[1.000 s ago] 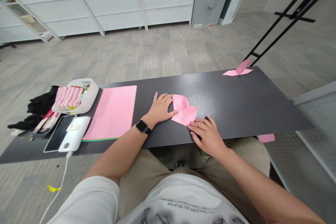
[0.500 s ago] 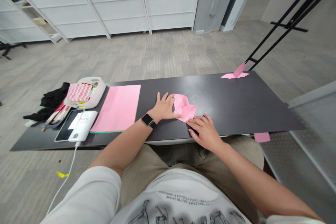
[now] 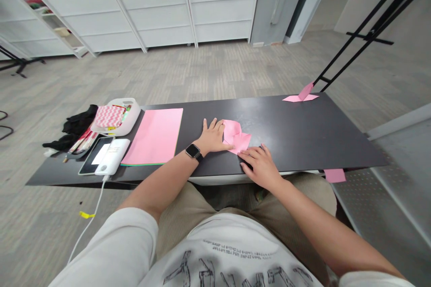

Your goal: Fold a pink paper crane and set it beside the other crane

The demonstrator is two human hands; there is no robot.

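A small piece of folded pink paper [image 3: 235,133] lies on the dark table in front of me, creased and partly raised in its middle. My left hand [image 3: 213,137] lies spread at its left side, the thumb resting on the paper's lower left edge. At the lower corner, the fingertips of my right hand [image 3: 259,163] press on the paper, fingers stretched out and palm down near the table's front edge. Neither hand grips around the sheet.
To the left lies a stack of pink paper [image 3: 155,136]. Beyond it are a white power bank [image 3: 112,157] with a cable, a tablet [image 3: 88,167] and a white basket [image 3: 133,119]. A folded pink paper piece [image 3: 303,97] stands at the far right corner, near a black metal stand [image 3: 353,49].
The camera view has shifted slightly, so the things on the left appear further right. Both hands stay at the paper, with hardly any visible movement.
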